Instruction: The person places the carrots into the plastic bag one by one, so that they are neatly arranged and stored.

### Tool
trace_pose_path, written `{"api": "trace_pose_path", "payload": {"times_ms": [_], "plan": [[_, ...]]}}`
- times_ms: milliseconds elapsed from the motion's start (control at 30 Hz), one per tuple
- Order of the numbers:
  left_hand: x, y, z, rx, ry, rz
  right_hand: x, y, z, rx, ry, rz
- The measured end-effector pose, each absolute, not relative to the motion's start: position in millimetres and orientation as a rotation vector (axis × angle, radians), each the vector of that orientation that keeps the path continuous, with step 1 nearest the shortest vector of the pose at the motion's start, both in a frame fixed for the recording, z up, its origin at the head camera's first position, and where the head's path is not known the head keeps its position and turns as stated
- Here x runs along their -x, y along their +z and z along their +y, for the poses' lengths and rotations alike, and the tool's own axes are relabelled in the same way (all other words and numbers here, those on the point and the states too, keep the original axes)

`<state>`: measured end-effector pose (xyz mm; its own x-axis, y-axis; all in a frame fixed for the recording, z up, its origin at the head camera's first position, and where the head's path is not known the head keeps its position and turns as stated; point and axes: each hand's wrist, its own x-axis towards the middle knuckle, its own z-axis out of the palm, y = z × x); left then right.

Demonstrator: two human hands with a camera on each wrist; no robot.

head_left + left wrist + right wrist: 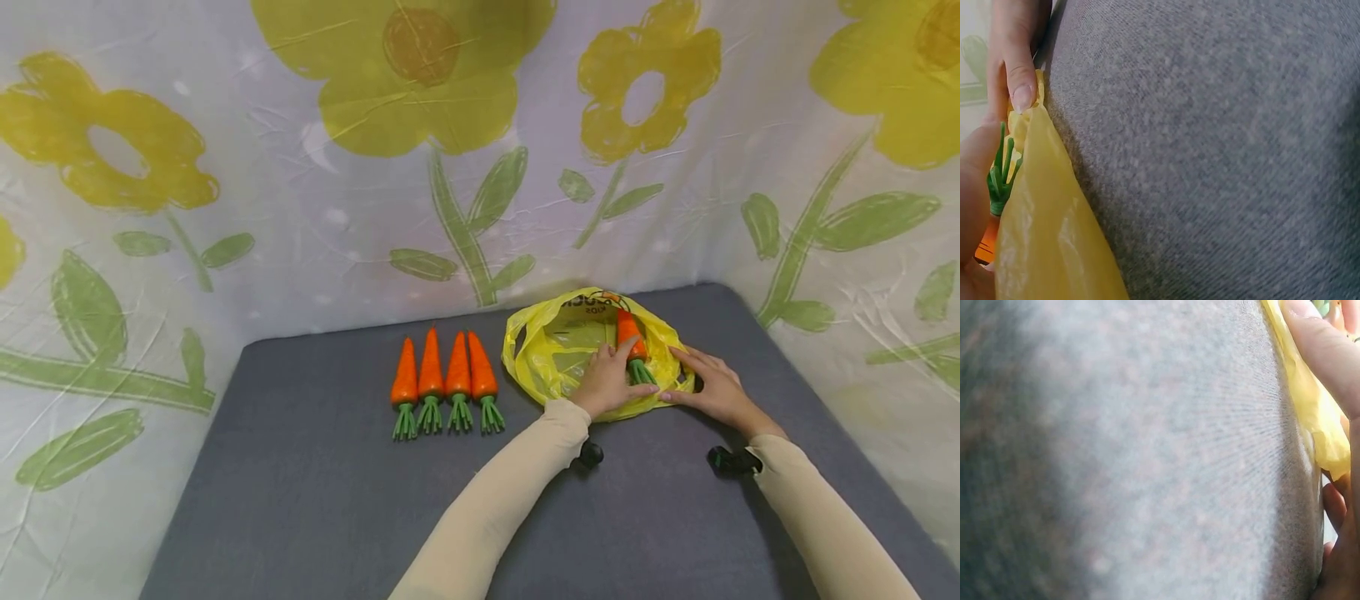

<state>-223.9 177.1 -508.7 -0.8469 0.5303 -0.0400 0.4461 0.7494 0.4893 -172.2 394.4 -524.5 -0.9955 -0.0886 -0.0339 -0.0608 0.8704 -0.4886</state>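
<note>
Left hand (607, 382) grips a tapered orange carrot (628, 327) inside a crinkled yellow plastic bag (528, 363); right hand (712, 390) pinches the bag at four o'clock.

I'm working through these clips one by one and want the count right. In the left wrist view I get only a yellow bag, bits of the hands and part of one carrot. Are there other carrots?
Observer: Yes, the head view shows four more carrots in a row on the table, left of the bag.
Reviewer: Which way do they point?
Observer: Their tips point away from the person, toward the flowered cloth.
Reviewer: And is the bag's mouth open or closed?
Observer: Open; the head view looks right into it.
</note>
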Motion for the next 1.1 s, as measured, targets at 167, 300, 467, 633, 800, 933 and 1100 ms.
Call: {"api": "trace_pose_path", "payload": {"times_ms": [167, 300, 467, 633, 800, 933, 1100], "plan": [[220.8, -506.3, 175.5, -0.732, 0.724, 2.780, 172.3, -525.0, 394.0, 0.125, -0.783, 2.990], [215.9, -503.9, 171.8, -0.742, 0.706, 2.777, 172.1, -525.5, 393.7, 0.126, -0.806, 2.981], [206.6, -498.8, 167.3, -0.742, 0.681, 2.801, 171.8, -526.3, 395.5, 0.112, -0.822, 2.972], [199.9, -495.6, 162.7, -0.806, 0.602, 2.819, 171.4, -526.3, 395.8, 0.105, -0.831, 2.985], [201.9, -497.0, 159.3, -1.022, 0.578, 2.756, 170.9, -524.6, 396.4, 0.112, -0.861, 2.972], [206.8, -495.4, 159.0, -1.213, 0.562, 2.659, 171.5, -523.8, 398.3, 0.136, -0.912, 2.942], [208.0, -491.8, 159.7, -1.314, 0.468, 2.600, 170.8, -520.8, 398.4, 0.160, -0.976, 2.921]]}}
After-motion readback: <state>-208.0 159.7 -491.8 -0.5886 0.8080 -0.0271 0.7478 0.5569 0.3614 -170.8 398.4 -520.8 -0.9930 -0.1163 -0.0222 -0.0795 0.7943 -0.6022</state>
